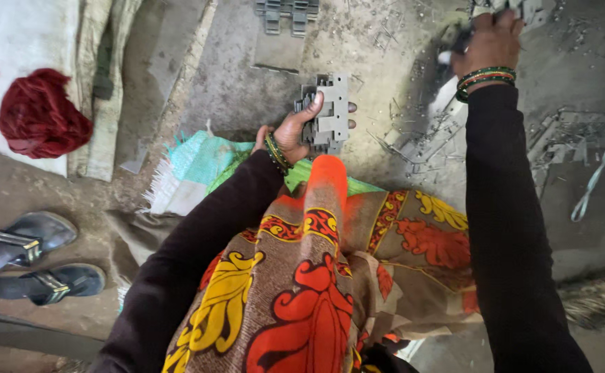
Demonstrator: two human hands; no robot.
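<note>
My left hand [295,128] grips a stack of grey notched metal plates [330,114], held upright just above my lap. My right hand [490,41] reaches far forward to the top right and closes on more grey metal pieces [523,10] at the frame's edge; what it holds is partly hidden by the fingers. Both arms wear black sleeves and green-red bangles. Patterned orange, red and yellow cloth [316,276] covers my lap below.
More grey metal parts [285,14] lie on the dusty floor ahead. Metal scraps and thin pins [420,141] are scattered at right. A green woven sack [199,162] lies under me. A red cloth bundle [40,114] and two black sandals [33,259] sit at left.
</note>
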